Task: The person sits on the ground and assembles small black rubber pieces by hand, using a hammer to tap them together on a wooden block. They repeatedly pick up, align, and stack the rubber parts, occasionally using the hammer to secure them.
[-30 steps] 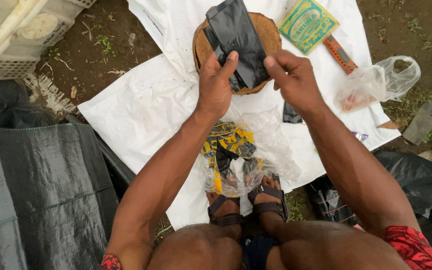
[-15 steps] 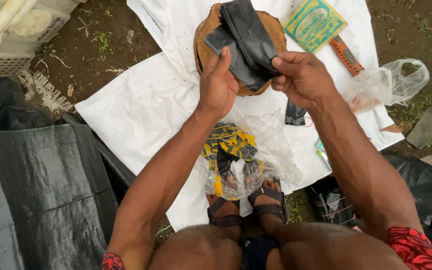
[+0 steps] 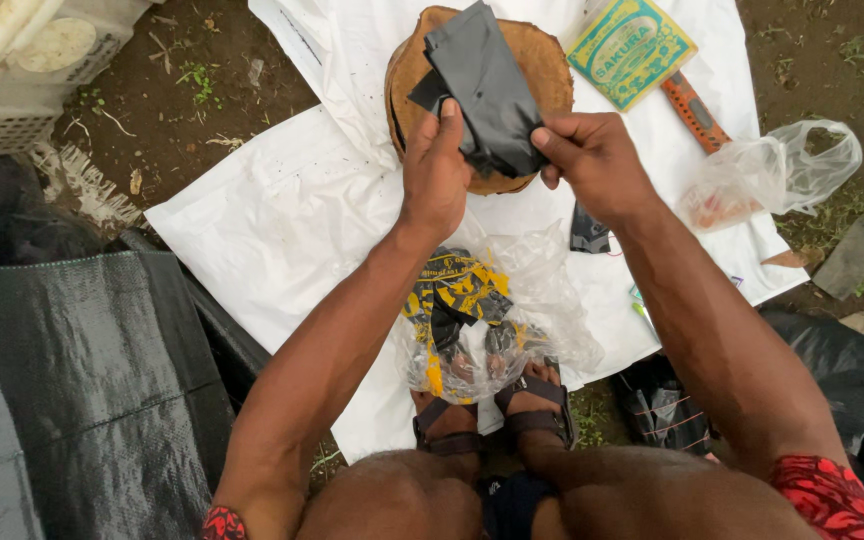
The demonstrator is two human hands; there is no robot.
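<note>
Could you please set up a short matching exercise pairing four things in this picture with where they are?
Things:
1. black sheet
2. round wooden block
3. orange handle
4. clear bag of packets

Places:
A. right of the green-and-yellow packet
B. above the sandalled feet
C. pinched by the left hand and right hand
D. on the white sheet, under the black sheet

Pairs: 1-C, 2-D, 3-A, 4-B

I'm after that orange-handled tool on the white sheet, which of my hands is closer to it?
Right. Your right hand sits just below-left of the orange-handled tool; your left hand is farther off, across the black plastic piece both hold.
</note>
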